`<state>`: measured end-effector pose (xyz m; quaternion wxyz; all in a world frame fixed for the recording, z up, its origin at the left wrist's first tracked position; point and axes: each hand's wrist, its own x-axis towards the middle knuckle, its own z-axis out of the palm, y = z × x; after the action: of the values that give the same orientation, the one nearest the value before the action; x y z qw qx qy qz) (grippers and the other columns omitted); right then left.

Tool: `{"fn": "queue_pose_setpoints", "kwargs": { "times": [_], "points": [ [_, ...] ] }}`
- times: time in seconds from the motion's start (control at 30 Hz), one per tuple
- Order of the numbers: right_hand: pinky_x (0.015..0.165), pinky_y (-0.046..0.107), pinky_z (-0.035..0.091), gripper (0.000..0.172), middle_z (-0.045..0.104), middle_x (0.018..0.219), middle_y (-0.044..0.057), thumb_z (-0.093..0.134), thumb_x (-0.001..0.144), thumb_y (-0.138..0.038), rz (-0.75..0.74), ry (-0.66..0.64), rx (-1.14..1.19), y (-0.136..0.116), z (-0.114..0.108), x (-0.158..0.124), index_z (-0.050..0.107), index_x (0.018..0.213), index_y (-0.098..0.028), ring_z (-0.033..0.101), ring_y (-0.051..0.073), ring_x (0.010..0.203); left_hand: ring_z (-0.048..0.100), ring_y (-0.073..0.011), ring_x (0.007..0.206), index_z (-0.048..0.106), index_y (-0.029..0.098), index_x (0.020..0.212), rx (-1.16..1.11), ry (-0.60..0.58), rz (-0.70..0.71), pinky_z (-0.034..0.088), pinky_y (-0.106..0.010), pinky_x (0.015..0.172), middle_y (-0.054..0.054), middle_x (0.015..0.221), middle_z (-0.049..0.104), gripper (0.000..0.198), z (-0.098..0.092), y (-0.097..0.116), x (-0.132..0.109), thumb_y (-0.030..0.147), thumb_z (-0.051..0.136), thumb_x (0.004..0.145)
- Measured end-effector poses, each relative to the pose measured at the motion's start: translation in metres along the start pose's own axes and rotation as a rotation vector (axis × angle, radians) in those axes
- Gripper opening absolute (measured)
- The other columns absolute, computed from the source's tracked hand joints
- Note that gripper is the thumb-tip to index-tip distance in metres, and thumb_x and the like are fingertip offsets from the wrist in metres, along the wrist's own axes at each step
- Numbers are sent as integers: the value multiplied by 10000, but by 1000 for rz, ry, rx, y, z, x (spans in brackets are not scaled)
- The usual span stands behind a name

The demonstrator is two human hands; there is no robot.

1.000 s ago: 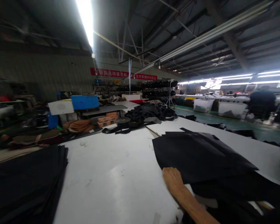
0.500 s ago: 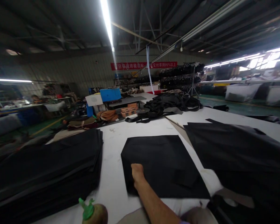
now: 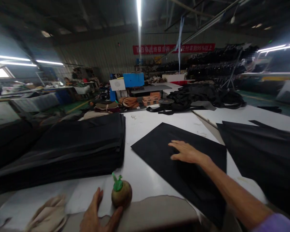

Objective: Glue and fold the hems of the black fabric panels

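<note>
The right hand (image 3: 187,152) lies flat with fingers spread, gripping nothing, on 1 black fabric sheet (image 3: 159,151) on the white table (image 3: 140,125). The left hand (image 3: 96,216) rests open at the near edge, its thumb just beside a round brown bottle (image 3: 122,195) with a green cap. A red banner (image 3: 174,48) on the far wall shows white characters and "95%".
</note>
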<state>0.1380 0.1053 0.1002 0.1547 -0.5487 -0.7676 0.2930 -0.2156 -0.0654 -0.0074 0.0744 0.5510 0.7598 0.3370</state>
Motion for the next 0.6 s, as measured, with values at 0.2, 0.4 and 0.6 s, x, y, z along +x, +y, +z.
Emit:
{"fn": "queue_pose_setpoints", "kwargs": {
  "times": [0.2,0.4,0.6],
  "points": [
    [1044,510,154,639,303,1460,115,620,782,-440,114,15,-341,51,21,-46,424,1346,-215,211,319,1333,527,-333,1142,351,90,1319,47,17,116,426,-458,969,-196,1275,520,891,8,3,3,620,568,637],
    [970,524,252,642,373,1398,160,453,835,-607,210,240,-495,9,71,5,437,1318,-184,298,365,1264,553,-328,1097,414,117,1273,98,-25,159,439,-470,930,-155,1213,573,726,10,26,7,573,519,717],
    [898,509,368,524,520,1209,110,476,845,-588,232,293,-517,-3,68,39,535,1167,-178,482,290,1093,569,-327,1047,493,77,1185,90,-48,103,460,-477,885,-178,1125,606,670,6,36,5,528,534,691]
  ]
}}
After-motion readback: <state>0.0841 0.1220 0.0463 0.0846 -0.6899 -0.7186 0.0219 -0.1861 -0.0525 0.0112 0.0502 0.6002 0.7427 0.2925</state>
